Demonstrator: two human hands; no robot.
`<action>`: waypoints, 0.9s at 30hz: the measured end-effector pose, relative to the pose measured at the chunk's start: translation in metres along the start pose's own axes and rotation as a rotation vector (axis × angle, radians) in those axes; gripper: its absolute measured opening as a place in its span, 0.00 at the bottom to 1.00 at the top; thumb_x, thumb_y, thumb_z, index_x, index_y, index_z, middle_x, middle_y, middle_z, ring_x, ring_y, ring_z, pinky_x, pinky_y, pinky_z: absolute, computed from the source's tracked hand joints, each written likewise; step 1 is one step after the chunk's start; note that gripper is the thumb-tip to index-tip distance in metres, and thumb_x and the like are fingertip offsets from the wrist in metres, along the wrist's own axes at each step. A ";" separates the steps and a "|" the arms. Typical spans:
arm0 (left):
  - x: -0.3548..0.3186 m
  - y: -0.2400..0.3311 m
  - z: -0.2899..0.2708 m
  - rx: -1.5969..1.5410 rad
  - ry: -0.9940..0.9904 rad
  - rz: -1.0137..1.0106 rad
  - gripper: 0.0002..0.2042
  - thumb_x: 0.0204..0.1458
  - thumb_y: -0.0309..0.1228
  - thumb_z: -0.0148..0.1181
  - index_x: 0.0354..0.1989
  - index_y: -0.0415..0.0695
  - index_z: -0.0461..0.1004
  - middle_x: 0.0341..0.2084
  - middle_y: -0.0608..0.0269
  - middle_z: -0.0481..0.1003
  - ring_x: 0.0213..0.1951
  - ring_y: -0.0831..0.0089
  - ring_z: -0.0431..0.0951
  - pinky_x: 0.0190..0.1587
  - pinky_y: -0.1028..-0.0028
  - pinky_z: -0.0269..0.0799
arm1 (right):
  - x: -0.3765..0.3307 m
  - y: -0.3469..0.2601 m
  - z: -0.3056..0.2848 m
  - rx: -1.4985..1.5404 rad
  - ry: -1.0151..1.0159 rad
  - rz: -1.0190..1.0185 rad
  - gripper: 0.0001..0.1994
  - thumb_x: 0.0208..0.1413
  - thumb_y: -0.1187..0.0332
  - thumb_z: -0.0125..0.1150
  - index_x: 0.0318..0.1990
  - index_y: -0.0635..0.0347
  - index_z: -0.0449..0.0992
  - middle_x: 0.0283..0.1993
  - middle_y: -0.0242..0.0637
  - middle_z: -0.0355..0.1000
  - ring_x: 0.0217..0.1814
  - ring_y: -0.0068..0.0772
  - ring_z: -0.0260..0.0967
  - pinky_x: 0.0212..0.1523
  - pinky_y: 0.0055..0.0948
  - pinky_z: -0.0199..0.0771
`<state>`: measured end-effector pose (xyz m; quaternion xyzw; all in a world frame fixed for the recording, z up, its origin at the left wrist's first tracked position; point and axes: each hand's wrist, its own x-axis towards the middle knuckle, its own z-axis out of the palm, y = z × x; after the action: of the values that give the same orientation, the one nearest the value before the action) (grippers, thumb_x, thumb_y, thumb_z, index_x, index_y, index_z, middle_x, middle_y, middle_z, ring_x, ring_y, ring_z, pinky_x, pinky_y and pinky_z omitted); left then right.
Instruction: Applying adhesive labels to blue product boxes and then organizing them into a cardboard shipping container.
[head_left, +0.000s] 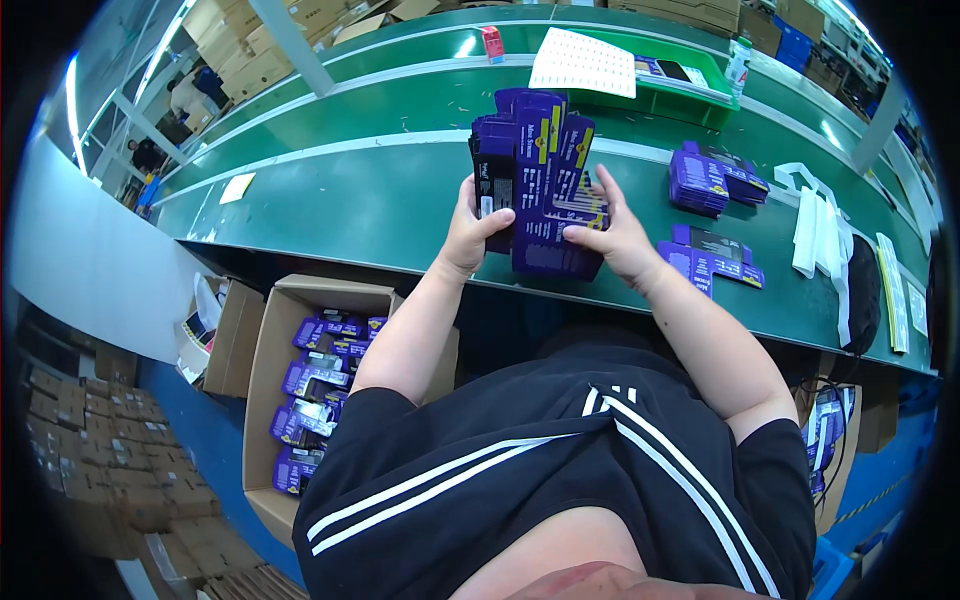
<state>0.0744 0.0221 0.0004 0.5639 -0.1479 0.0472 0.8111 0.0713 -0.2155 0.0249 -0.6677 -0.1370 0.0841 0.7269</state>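
Between my hands, over the near edge of the green bench, is a thick stack of flat purple cardboard box blanks (540, 200). The blanks are fanned unevenly, with tabs and yellow patches showing. My left hand (478, 228) grips the stack's left side, thumb across the front. My right hand (618, 235) holds its right side, the thumb pressed on the front and the fingers raised behind the edge. To the right lie another pile of purple blanks (700, 185) and, nearer me, a lower group of blanks (712, 262).
A cardboard carton (262, 400) at my left holds several purple packs. Farther back stand a green tray (690, 105) with a white sheet (583, 64), a bottle (739, 62) and a small red box (492, 44). White bags (818, 230) and a black item (862, 295) lie right.
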 end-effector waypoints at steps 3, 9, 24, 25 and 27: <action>-0.002 0.003 -0.002 0.008 -0.006 0.028 0.37 0.44 0.25 0.67 0.64 0.39 0.56 0.54 0.49 0.70 0.52 0.62 0.74 0.59 0.67 0.67 | 0.002 -0.001 0.001 0.005 -0.043 -0.034 0.51 0.47 0.78 0.69 0.76 0.56 0.41 0.74 0.59 0.46 0.72 0.53 0.55 0.68 0.42 0.61; -0.005 -0.003 -0.010 0.046 -0.061 0.081 0.41 0.40 0.21 0.68 0.66 0.43 0.55 0.56 0.53 0.70 0.54 0.62 0.74 0.60 0.66 0.68 | 0.014 0.018 -0.010 -0.087 -0.175 -0.176 0.55 0.43 0.78 0.73 0.76 0.57 0.41 0.75 0.58 0.47 0.73 0.53 0.55 0.71 0.41 0.57; -0.020 -0.022 -0.024 0.177 -0.131 -0.042 0.47 0.35 0.13 0.69 0.67 0.46 0.53 0.53 0.55 0.74 0.53 0.61 0.76 0.58 0.64 0.72 | 0.010 0.067 0.001 -0.264 -0.020 -0.405 0.56 0.44 0.61 0.74 0.75 0.57 0.39 0.76 0.59 0.43 0.78 0.56 0.42 0.75 0.47 0.44; -0.019 -0.023 -0.023 0.189 -0.118 -0.047 0.47 0.34 0.13 0.69 0.67 0.46 0.53 0.53 0.55 0.74 0.54 0.62 0.76 0.58 0.64 0.73 | 0.009 0.065 0.000 -0.307 -0.022 -0.412 0.55 0.46 0.58 0.73 0.75 0.58 0.40 0.76 0.58 0.44 0.78 0.56 0.43 0.75 0.47 0.44; -0.022 -0.023 -0.026 0.187 -0.106 -0.068 0.47 0.34 0.13 0.70 0.67 0.46 0.53 0.53 0.55 0.73 0.53 0.62 0.76 0.57 0.64 0.73 | 0.004 0.049 -0.004 -0.468 0.005 -0.498 0.52 0.47 0.57 0.71 0.75 0.60 0.42 0.76 0.57 0.45 0.78 0.56 0.44 0.75 0.48 0.44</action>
<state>0.0640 0.0398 -0.0350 0.6433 -0.1664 0.0034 0.7473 0.0794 -0.2131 -0.0235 -0.7627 -0.3096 -0.1315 0.5524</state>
